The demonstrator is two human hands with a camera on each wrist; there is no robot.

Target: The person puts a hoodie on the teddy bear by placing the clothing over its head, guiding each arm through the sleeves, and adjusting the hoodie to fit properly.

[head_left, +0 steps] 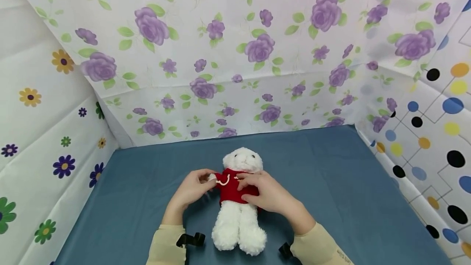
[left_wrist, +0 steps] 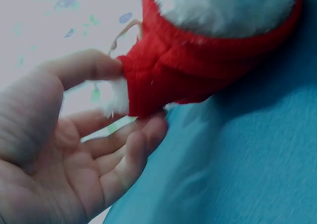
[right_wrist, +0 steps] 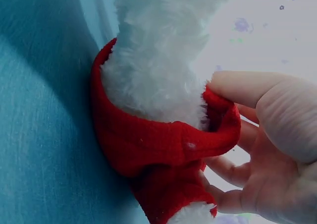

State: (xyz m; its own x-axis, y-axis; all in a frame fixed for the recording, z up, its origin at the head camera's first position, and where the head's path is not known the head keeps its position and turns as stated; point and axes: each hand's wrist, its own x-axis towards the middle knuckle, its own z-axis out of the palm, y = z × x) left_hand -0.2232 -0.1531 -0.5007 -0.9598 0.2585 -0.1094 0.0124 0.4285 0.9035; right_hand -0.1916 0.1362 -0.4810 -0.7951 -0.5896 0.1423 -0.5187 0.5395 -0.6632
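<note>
A white plush teddy bear in a red hoodie with white drawstrings lies on its back, head away from me. My left hand pinches the cuff of the bear's sleeve on the left. The left wrist view shows the thumb of this hand above the red sleeve, other fingers beneath, and a white paw between. On the other side my right hand lies over the hoodie's front. In the right wrist view, that hand pinches the lifted hem near its thumb.
A blue-grey cloth covers the table under the bear. Purple-flowered sheeting hangs behind. Patterned sheets also stand at the left and right. Black straps sit at both wrists.
</note>
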